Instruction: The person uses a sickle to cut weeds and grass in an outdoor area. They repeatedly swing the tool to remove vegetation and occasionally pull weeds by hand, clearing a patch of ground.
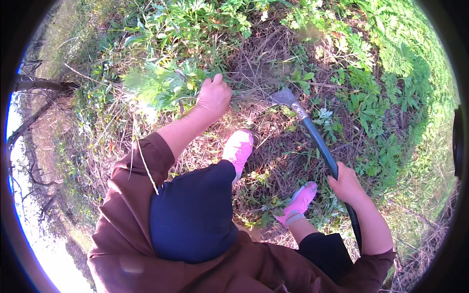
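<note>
My left hand (215, 94) is closed at the base of a leafy green weed (157, 86), whose leaves spread to the left of the fist; the grasped stems are hidden by the fingers. In my right hand (346, 183) is the dark handle (318, 141) of a long-handled hoe, gripped partway along, with the rest running back beside the forearm. The hoe's metal blade (284, 97) rests at or just above the dry-grass ground, to the right of my left hand. Whether it touches the soil I cannot tell.
My pink shoes (239, 148) stand on dry grass and low weeds. Dense leafy plants (399, 69) grow along the top and right. A dark bare branch (40, 85) reaches in at the left. A long pale stalk (144, 161) lies against my left sleeve.
</note>
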